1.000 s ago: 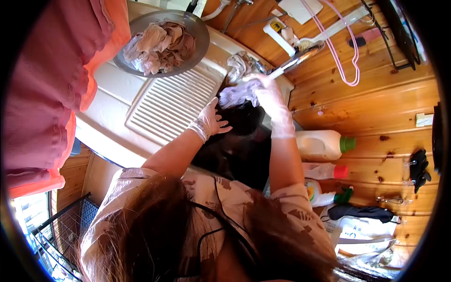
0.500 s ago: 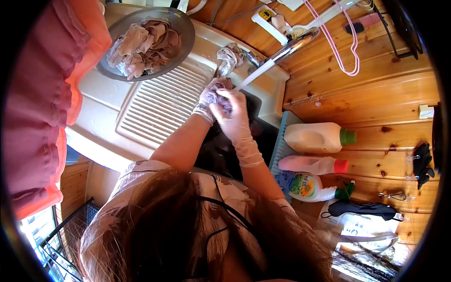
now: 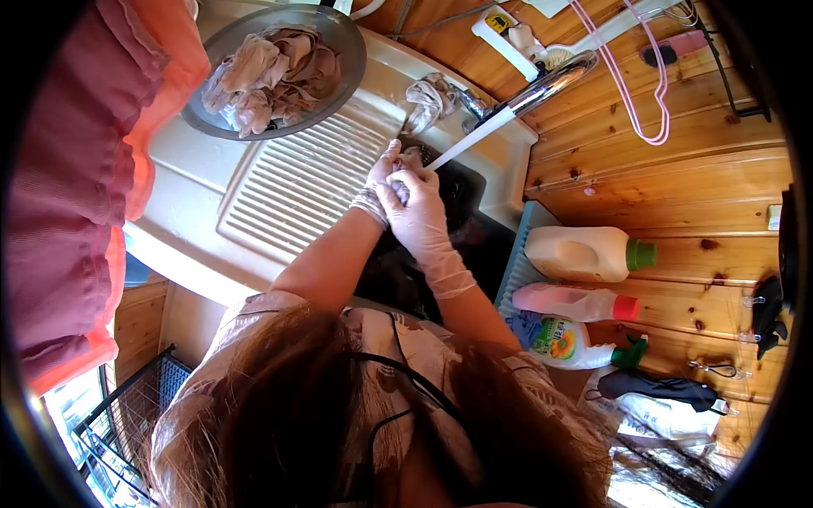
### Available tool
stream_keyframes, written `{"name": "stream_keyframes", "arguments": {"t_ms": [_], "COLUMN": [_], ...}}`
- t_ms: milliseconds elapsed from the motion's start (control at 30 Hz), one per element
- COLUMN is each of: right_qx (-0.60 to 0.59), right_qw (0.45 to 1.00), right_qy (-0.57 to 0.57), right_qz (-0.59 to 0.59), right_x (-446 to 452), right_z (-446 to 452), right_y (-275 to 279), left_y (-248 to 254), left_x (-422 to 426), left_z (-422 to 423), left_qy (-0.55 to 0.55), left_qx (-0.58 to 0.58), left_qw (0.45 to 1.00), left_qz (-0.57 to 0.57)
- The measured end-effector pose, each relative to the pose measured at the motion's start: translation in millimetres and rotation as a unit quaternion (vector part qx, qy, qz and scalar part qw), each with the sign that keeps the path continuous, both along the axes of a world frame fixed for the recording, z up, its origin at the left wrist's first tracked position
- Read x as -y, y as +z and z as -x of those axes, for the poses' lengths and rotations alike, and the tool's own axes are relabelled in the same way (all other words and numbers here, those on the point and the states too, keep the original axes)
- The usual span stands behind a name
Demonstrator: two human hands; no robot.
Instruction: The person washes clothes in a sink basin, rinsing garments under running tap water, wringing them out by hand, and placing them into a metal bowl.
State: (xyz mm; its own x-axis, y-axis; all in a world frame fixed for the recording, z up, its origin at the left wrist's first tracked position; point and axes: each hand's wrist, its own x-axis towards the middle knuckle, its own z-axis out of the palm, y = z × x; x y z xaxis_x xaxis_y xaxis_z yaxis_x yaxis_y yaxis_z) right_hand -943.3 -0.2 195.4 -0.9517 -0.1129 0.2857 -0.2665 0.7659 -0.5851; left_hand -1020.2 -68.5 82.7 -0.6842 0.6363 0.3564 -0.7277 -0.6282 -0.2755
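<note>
My left hand point(image 3: 378, 188) and my right hand point(image 3: 419, 218), both in thin whitish gloves, are pressed together over the dark sink basin point(image 3: 406, 275). Their fingers are closed round a bunched wet cloth point(image 3: 412, 158), mostly hidden by the gloves. A pale stream of water point(image 3: 470, 138) runs from the chrome tap point(image 3: 555, 85) down beside my right fingers. Behind my hands, another crumpled cloth point(image 3: 429, 102) lies by the tap base.
A metal bowl point(image 3: 351, 80) of crumpled cloths point(image 3: 271, 76) stands on the ribbed drainboard point(image 3: 292, 195) at left. Right of the basin, bottles point(image 3: 584, 252) lie along a blue ridged washboard point(image 3: 521, 245). Pink hangers point(image 3: 622, 76) hang on the wood wall; a reddish curtain point(image 3: 68, 195) is at far left.
My two hands have come closer together round the cloth, and less of it shows between them. The whole view has shifted slightly. Water keeps running.
</note>
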Motion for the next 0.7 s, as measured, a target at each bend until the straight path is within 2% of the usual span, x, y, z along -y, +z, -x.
{"name": "stream_keyframes", "arguments": {"t_ms": [33,100,133,167,200,233,267,300,333,400,433,467,500,533,567,600,667,700], "right_qx": [-0.004,0.190,0.279,0.245,0.206,0.167,0.154,0.112,0.068,0.044,-0.032,0.110,0.177,0.239,0.242,0.245,0.165,0.171], "right_qw": [0.999,0.976,0.952,0.962,0.972,0.980,0.981,0.991,0.997,0.999,0.999,0.989,0.978,0.962,0.958,0.952,0.966,0.967], "right_qy": [-0.040,-0.109,-0.123,-0.118,-0.113,-0.106,-0.118,-0.069,-0.021,0.013,-0.014,-0.083,-0.106,-0.129,-0.136,-0.141,-0.076,-0.051], "right_qz": [-0.002,-0.016,-0.022,-0.019,-0.018,-0.020,-0.018,-0.017,-0.015,-0.012,0.023,-0.058,-0.042,-0.025,-0.073,-0.120,-0.187,-0.182], "right_x": [-1,-30,-45,-46,-46,-48,-35,-30,-27,-9,-4,-12,-21,-32,-48,-57,-54,-51], "right_z": [7,61,79,77,79,81,60,42,27,-5,0,25,44,62,81,92,89,86], "right_y": [-9,-26,-33,-38,-41,-42,-19,-13,-11,-14,-20,-22,-19,-14,-27,-44,-37,-21], "left_y": [-3,-21,8,29,13,14,19,2,51,31,-12,-18,-22,23,51,41,34,32], "left_x": [-7,-36,-28,-40,-45,-37,-27,-30,-24,-3,-26,-30,-34,-18,-33,-30,-24,-21], "left_z": [-1,-14,-30,-41,-40,-40,-43,-38,-35,-25,-18,-24,-29,-34,-50,-56,-58,-60], "left_qy": [0.058,0.087,-0.009,0.001,0.013,0.015,0.015,0.031,0.060,0.099,0.195,0.168,0.136,-0.013,0.024,-0.020,0.021,0.037], "left_qx": [0.180,0.141,0.184,0.250,0.240,0.208,0.180,0.214,0.305,0.129,0.105,0.109,0.113,0.137,0.207,0.176,0.158,0.153], "left_qw": [0.962,0.889,0.883,0.816,0.887,0.899,0.910,0.895,0.876,0.936,0.890,0.868,0.846,0.848,0.800,0.841,0.823,0.814], "left_qz": [0.196,0.427,0.432,0.521,0.393,0.384,0.374,0.389,0.369,0.313,0.399,0.454,0.503,0.512,0.563,0.511,0.545,0.559]}}
